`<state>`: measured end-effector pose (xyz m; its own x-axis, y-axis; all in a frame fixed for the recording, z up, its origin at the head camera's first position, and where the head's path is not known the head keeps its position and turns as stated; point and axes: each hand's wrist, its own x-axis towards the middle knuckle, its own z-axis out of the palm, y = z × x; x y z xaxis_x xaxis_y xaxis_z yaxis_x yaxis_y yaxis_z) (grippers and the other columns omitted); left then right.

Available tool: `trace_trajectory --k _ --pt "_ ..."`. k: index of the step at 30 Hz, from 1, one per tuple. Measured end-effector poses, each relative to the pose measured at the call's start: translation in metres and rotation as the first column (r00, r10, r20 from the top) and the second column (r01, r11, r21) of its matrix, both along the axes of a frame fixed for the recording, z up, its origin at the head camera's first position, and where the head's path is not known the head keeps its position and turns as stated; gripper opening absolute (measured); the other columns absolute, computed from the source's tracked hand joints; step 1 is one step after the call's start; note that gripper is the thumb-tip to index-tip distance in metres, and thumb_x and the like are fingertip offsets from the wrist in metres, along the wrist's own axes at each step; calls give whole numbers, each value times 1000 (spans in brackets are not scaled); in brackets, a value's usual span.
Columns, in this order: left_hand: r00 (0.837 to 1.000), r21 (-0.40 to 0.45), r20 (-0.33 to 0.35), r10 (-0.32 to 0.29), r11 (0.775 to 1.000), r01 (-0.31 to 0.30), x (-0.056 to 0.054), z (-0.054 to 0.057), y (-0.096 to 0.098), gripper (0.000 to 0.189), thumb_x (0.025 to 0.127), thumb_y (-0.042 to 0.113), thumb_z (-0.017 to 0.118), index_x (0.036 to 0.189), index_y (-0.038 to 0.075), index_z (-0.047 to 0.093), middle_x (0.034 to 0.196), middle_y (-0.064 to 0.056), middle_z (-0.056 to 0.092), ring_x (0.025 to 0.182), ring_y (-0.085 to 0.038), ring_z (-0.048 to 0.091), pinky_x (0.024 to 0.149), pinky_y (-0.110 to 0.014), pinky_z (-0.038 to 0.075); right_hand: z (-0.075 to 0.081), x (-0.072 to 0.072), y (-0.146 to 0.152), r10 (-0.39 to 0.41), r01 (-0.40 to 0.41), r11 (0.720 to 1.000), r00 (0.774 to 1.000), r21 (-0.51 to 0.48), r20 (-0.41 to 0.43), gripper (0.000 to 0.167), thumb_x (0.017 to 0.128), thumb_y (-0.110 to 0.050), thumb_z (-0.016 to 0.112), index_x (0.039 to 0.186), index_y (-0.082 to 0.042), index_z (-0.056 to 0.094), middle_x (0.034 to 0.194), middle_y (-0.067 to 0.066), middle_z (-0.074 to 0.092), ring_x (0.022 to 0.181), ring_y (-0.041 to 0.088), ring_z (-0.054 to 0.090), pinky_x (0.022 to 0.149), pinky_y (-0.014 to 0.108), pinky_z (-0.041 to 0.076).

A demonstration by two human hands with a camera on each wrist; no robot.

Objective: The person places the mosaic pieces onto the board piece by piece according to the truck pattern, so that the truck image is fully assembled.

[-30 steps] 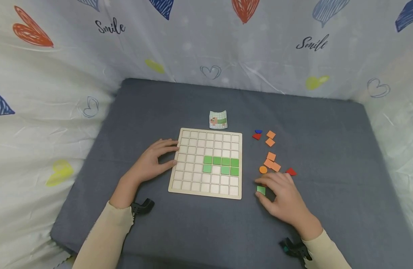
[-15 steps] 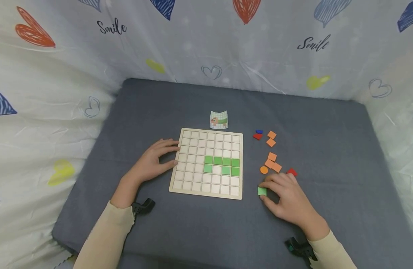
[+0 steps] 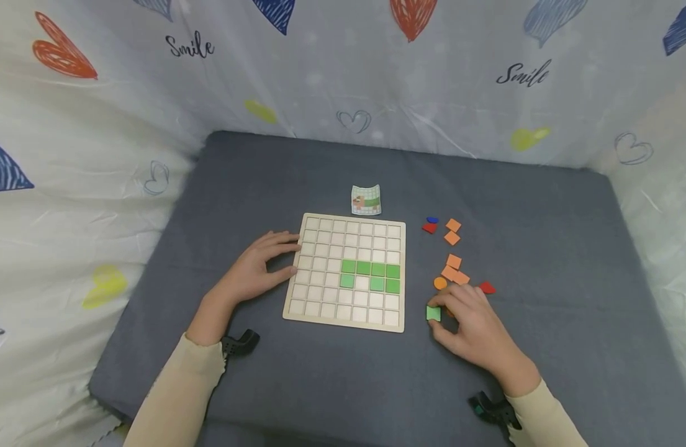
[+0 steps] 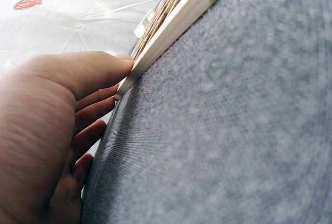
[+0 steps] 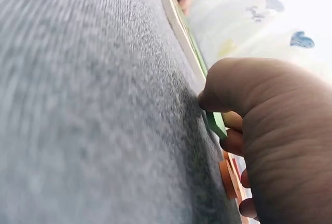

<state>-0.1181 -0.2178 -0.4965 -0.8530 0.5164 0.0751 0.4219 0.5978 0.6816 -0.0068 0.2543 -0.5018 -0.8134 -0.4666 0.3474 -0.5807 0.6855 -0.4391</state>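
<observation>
At the left edge of the square wooden grid board (image 3: 320,311), my left hand (image 3: 256,267) rests with its thumb and fingertips against the rim. The left wrist view shows that thumb touching the board's side (image 4: 171,29), the other fingers loosely extended. Several green tiles sit in two rows of the grid, with one bare cell (image 3: 362,283) in the lower row. Right of the board, my right hand (image 3: 471,326) pinches a green square tile (image 3: 433,313) between thumb and forefinger, close to the cloth. An orange piece (image 5: 228,180) lies under its fingers in the right wrist view.
Orange squares (image 3: 453,261), an orange disc (image 3: 440,283), red pieces (image 3: 487,287) and a blue piece (image 3: 432,220) lie right of the board. A small picture card (image 3: 366,200) lies behind it. Patterned cloth (image 3: 298,74) hangs around the grey-covered table (image 3: 264,180).
My right thumb and forefinger have closed on the green tile, which has shifted slightly left and away from me. A bit of orange now shows beside it. The left hand keeps its place.
</observation>
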Motion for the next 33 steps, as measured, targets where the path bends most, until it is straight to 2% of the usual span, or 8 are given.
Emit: trace_trajectory --k 5,9,13,17,26,33 --pt "1000 0 0 -1 1000 1 1 -1 0 53 103 31 82 151 13 68 165 -7 52 161 -33 35 139 -51 18 -2 -3 -3 -16 17 1000 1000 -25 20 22 86 -16 83 106 -16 75 104 -6 66 91 10 49 79 33 39" --pt "1000 0 6 1 1000 -1 1 0 0 53 103 31 82 150 12 68 165 -7 52 161 -33 36 139 -50 18 -4 -6 -6 -14 16 998 999 -56 31 24 86 -15 85 108 -16 76 106 -7 68 92 11 52 80 34 39" --pt "1000 2 0 1 1000 -1 1 0 0 53 103 30 82 150 12 68 165 -7 53 161 -34 36 139 -51 18 -3 -12 -12 2 1 996 999 -86 39 23 87 -15 86 108 -17 77 108 -7 69 101 16 59 90 39 45" --pt "1000 5 5 2 1000 -2 0 1 0 52 103 30 82 150 13 69 165 -6 53 161 -33 36 139 -51 18 0 -19 -19 24 -19 993 999 -114 44 24 87 -14 87 109 -15 78 109 -8 71 102 17 63 99 43 48" --pt "1000 0 5 11 1000 -11 -1 0 0 53 102 31 83 150 13 69 165 -6 53 161 -33 36 139 -49 17 5 -35 -43 79 -70 988 995 -137 60 25 90 -16 87 113 -15 78 112 -8 70 99 15 62 86 34 47" --pt "1000 0 6 8 1000 -8 -2 0 1 53 102 31 83 150 13 69 165 -6 53 161 -32 36 139 -49 17 4 -46 -65 106 -100 985 994 -143 39 21 91 -16 85 111 -14 78 110 -6 70 95 14 60 83 36 46"
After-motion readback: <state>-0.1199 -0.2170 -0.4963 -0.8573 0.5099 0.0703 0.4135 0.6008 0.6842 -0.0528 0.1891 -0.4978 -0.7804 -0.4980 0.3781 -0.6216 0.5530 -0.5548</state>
